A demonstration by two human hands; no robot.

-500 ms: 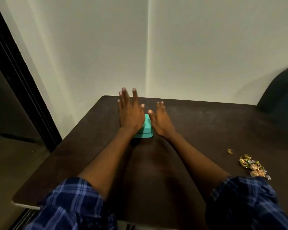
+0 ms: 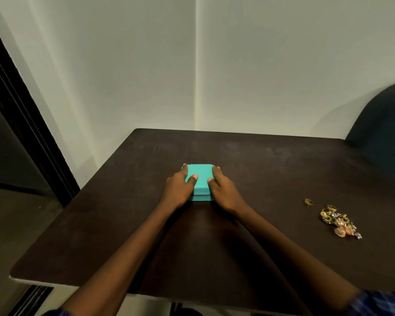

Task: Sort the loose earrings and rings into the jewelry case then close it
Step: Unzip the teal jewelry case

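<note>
Our left hand (image 2: 179,190) and right hand (image 2: 224,190) clasp the closed teal jewelry case (image 2: 200,176) on a dark desk (image 2: 271,169) in a white corner; loose jewelry (image 2: 338,221) at three o'clock.

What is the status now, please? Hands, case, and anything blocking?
Left hand and right hand grip the closed teal jewelry case. Loose jewelry pile right, untouched. Nothing blocking.

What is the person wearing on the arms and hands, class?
Both forearms are bare. The left hand and right hand wear no gloves, and no rings or bracelets show. A blue plaid sleeve is pushed up the right arm; a sliver of blue cloth shows on the left.
</note>
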